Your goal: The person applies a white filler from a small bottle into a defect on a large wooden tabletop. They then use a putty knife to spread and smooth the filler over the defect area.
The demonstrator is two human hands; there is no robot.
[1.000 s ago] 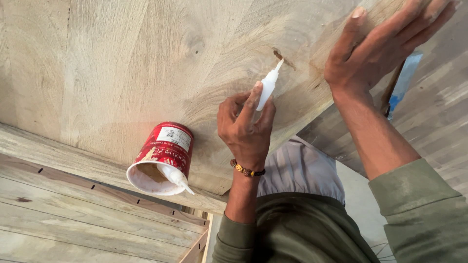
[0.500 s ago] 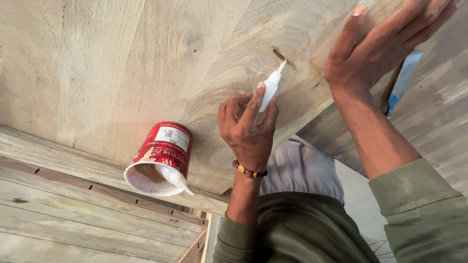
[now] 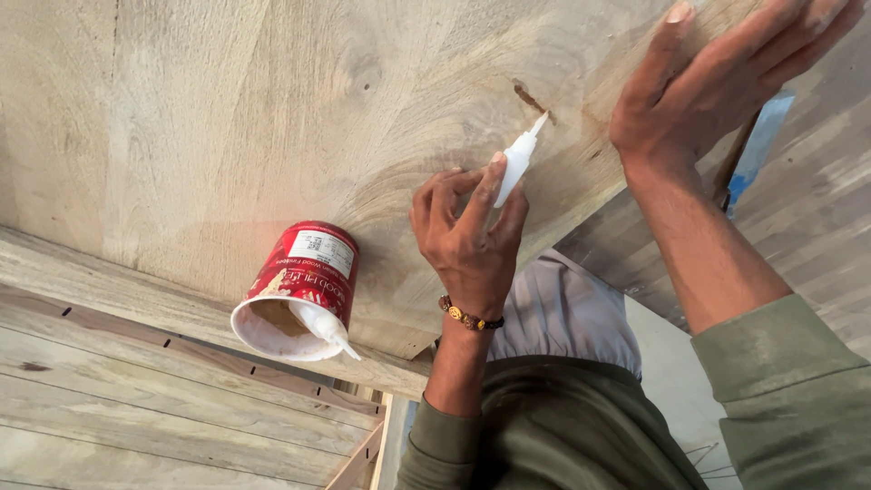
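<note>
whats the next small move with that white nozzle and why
Probably ease the white nozzle bottle forward so its tip enters the dark crack; the left hand holds it just short, while the right hand lies flat on the wooden board.

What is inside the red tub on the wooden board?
The red tub holds pale filler paste on its walls and a white plastic tool sticking out over the rim. The bottom is not visible.

person's own body: two bare hands, left hand with a beaded bracelet of dark and gold-coloured beads at the wrist, right hand unadorned, both forearms in olive-green long sleeves, pale grey-lilac trousers below.
</note>
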